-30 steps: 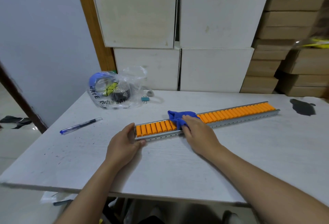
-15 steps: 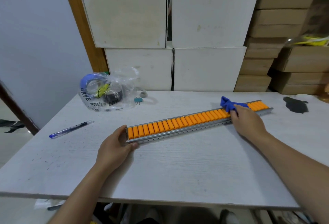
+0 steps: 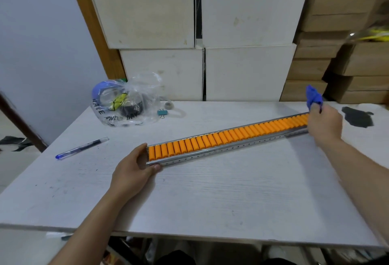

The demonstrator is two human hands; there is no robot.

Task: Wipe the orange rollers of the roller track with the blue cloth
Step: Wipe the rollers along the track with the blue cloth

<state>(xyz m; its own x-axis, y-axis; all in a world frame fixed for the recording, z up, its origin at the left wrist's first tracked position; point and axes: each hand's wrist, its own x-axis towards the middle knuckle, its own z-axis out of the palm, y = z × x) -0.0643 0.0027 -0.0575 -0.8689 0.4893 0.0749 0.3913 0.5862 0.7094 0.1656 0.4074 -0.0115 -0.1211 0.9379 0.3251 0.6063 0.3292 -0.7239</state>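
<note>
- Orange rollers (image 3: 227, 136) fill a long metal roller track (image 3: 210, 152) that lies slanted across the white surface (image 3: 210, 197), from near-left to far-right.
- The left hand (image 3: 134, 170) grips the near end of the track, fingers clamped on both of its sides.
- The right hand (image 3: 325, 124) is at the far end, fingers closed on the blue cloth (image 3: 314, 96), which sticks up above the hand, past the last rollers.
- A clear plastic bag (image 3: 128, 100) with tape rolls, a small binder clip (image 3: 162, 112) and a blue pen (image 3: 82, 148) lie on the left part of the surface.
- A dark stain (image 3: 357, 116) is near the right hand.
</note>
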